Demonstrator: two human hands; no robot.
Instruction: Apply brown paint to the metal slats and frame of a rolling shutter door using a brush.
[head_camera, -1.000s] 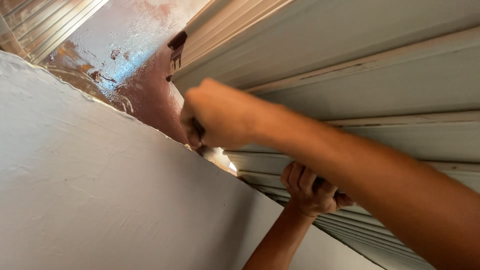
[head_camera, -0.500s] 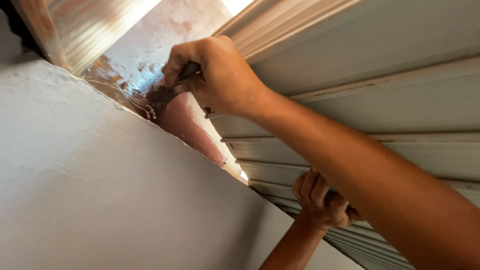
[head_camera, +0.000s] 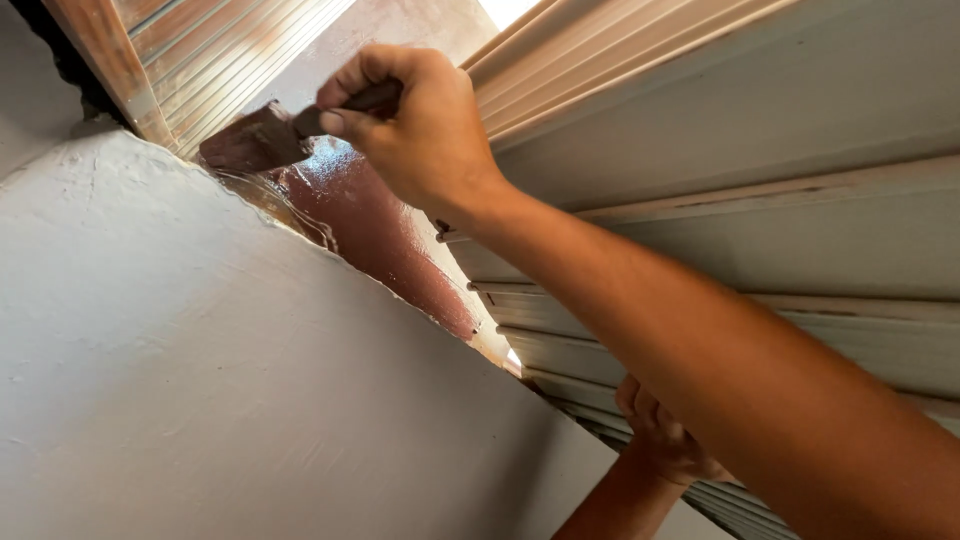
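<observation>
Head view: one frame, looking up along a wall toward a ribbed roof.
Right hand fingers (head_camera: 350, 85): curled tight around the dark handle of a paintbrush; thumb pressed on the near side of the handle.
Right hand (head_camera: 415, 125): raised at upper centre, forearm running down to the lower right corner, where it is cut off by the frame edge.
Paintbrush (head_camera: 262, 138): one; handle mostly hidden inside the fist, bristle head loaded with red-brown paint and pressed against the top of the painted strip, just beside the wall's upper edge.
Painted strip (head_camera: 385, 245): one wet, glossy red-brown band running diagonally between the wall and the roof panels; its lower end narrows and is hard to make out.
Left hand (head_camera: 665, 440): low, partly hidden behind the right forearm; fingers closed against a rib of the roof panels; whether they grip anything else cannot be told.
Wall (head_camera: 200, 400): one pale plastered surface filling the lower left, rough edge along the top.
Roof panels (head_camera: 750, 150): pale corrugated sheets with several parallel ribs, count unclear because the forearm covers part of them.
Hands counted: two, both of the same person.
</observation>
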